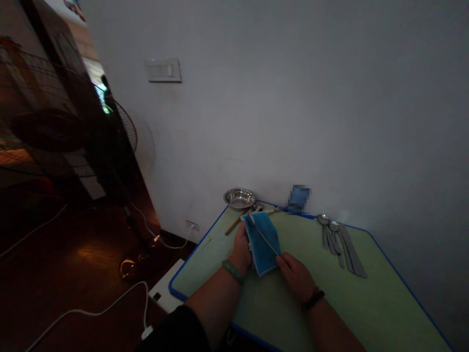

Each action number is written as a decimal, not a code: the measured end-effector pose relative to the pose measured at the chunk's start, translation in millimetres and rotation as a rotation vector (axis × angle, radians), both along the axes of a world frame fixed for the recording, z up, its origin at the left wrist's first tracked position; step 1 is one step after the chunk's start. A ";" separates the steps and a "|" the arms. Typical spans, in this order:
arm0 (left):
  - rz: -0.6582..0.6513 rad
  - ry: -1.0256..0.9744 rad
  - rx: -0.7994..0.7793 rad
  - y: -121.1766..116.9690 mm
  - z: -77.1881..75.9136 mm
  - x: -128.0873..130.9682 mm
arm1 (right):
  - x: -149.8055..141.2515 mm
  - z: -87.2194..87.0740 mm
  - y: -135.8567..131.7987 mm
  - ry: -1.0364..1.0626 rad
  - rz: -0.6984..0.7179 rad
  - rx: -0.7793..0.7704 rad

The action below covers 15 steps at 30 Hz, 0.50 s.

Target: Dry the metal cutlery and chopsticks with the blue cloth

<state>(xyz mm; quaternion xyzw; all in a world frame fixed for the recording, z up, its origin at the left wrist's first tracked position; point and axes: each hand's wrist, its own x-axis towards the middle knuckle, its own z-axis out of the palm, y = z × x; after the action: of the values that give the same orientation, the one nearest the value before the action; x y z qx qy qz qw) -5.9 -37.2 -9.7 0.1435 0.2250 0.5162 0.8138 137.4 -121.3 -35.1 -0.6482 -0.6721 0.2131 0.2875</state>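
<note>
A blue cloth (269, 230) with a pale edge lies spread over my left hand (242, 249), whose fingers are mostly hidden behind it. My right hand (293, 274) pinches the handle end of a thin metal spoon (262, 234) that slants across the cloth. The spoon's small head rests near the cloth's upper left corner, close to my left fingertips; its shape is dim. Both hands are above the pale green table (304, 303). Just beyond the cloth, a wooden-handled utensil (233, 226) and a light-handled fork (273, 210) lie on the table.
A shiny metal bowl (240, 198) stands at the table's far left corner. Several spoons (333, 237) and flat knives (352, 254) lie at the right. A blurred blue object (298, 199) leans near the wall. On the left stand a fan (126, 127) and a white cable (110, 298).
</note>
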 end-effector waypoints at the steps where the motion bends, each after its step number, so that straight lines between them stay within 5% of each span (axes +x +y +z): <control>1: -0.012 0.011 0.002 -0.2 0.8 -0.4 | 0.0 0.0 -0.2 0.002 -0.006 0.000; 15: -0.043 -0.017 0.001 -3.5 6.9 -2.6 | 1.8 1.4 2.1 0.217 -0.090 0.035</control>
<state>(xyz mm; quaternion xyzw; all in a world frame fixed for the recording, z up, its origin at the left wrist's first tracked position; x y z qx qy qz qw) -8.5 -40.7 -2.8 0.1443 0.2146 0.4999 0.8266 139.3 -119.2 -33.7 -0.6456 -0.6110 0.2572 0.3791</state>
